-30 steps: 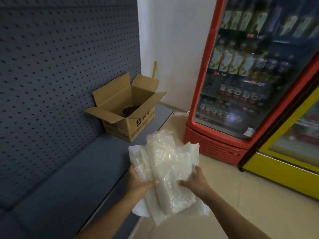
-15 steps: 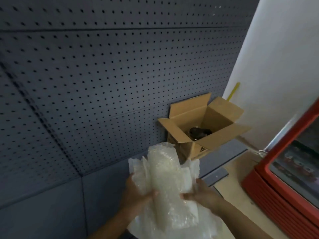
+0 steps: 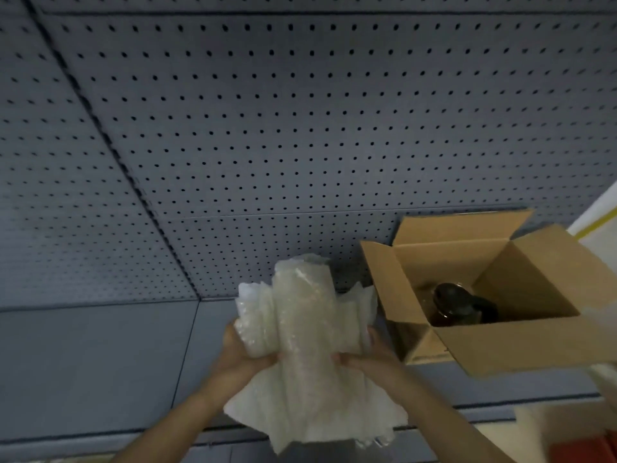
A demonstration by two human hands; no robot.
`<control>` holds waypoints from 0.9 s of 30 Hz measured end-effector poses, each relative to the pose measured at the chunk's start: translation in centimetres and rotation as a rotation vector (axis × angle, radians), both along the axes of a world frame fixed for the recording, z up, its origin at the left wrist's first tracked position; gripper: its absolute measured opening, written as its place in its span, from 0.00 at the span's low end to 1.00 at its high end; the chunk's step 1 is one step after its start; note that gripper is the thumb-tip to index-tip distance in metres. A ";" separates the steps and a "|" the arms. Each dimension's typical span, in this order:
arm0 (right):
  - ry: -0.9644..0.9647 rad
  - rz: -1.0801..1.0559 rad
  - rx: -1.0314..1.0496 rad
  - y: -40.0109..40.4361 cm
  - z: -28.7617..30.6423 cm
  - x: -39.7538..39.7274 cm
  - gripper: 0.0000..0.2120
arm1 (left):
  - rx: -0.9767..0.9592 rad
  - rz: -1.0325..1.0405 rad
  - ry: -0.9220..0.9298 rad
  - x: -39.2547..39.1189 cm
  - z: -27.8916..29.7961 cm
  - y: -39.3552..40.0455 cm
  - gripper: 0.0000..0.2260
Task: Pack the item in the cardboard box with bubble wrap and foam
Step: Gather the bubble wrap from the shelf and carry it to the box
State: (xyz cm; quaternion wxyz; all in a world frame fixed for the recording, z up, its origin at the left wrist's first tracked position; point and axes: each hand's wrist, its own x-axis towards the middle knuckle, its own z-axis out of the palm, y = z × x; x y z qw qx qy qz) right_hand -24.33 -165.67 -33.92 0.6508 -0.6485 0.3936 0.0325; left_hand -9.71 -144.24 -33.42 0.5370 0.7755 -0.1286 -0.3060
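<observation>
Both hands hold a bundle of bubble wrap and white foam sheet [image 3: 303, 332] in front of me, low in the middle of the view. My left hand [image 3: 242, 354] grips its left side and my right hand [image 3: 364, 357] grips its right side. Just to the right stands an open cardboard box [image 3: 521, 349] on a grey shelf [image 3: 100, 362], flaps spread outward. Inside the box lies a dark jar-like item [image 3: 459, 304], partly hidden by the box's front wall.
A grey pegboard wall [image 3: 267, 128] fills the view behind the shelf. A white wall with a yellow stick [image 3: 597, 222] shows at the far right. A red cabinet corner [image 3: 584, 451] sits bottom right.
My view has swung left and closer to the shelf, so the box now lies right beside the bundle. Both hands keep the same hold on the bubble wrap and foam.
</observation>
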 end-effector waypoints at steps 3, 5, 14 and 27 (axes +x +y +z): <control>-0.014 0.001 0.011 -1.2 -0.1 1.4 0.44 | -0.019 0.031 0.028 0.7 -0.1 -0.9 0.43; -0.010 -0.020 -0.013 -1.8 -0.7 2.2 0.47 | -0.024 0.078 0.037 1.3 -0.6 -1.2 0.44; -0.024 -0.033 -0.067 -2.1 -2.2 3.5 0.54 | -0.030 0.126 0.023 3.3 -2.2 -0.1 0.45; 0.157 0.040 -0.478 -0.9 -2.4 3.2 0.52 | 0.227 -0.008 -0.143 5.9 -2.4 0.9 0.40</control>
